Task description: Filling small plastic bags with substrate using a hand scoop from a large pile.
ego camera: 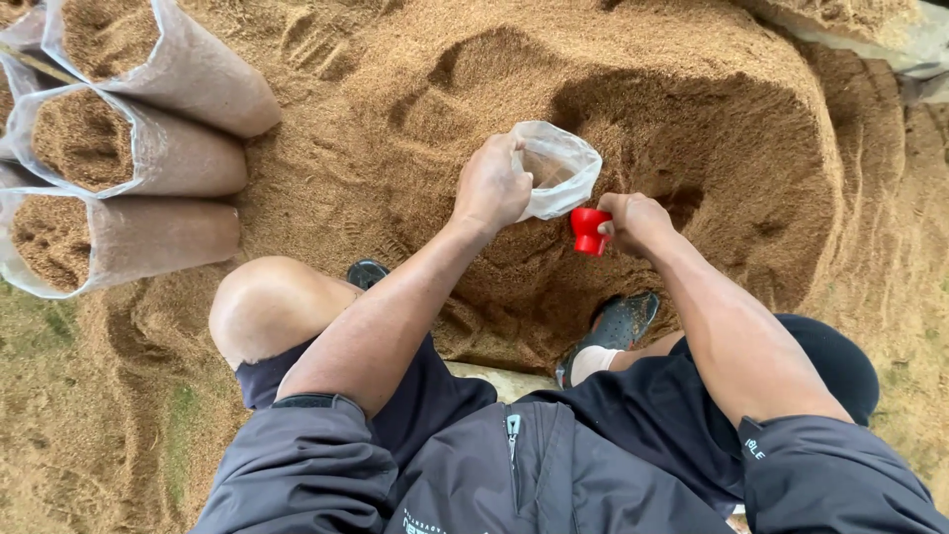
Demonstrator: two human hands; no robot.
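Closest to me, my left hand [491, 185] pinches the clear plastic bag [560, 168] open toward my right hand [633, 220], which grips a small red plastic scoop [589, 230] just below its mouth.

Glossy clear plastic bag [559, 168], smooth red plastic cup [589, 229], coarse matt sawdust [692, 109]

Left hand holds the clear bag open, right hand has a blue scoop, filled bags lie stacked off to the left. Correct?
Not quite: the scoop in the right hand is red, not blue, as the head view shows. The rest stands: the left hand holds the clear bag open, and the filled bags lie stacked at the left.
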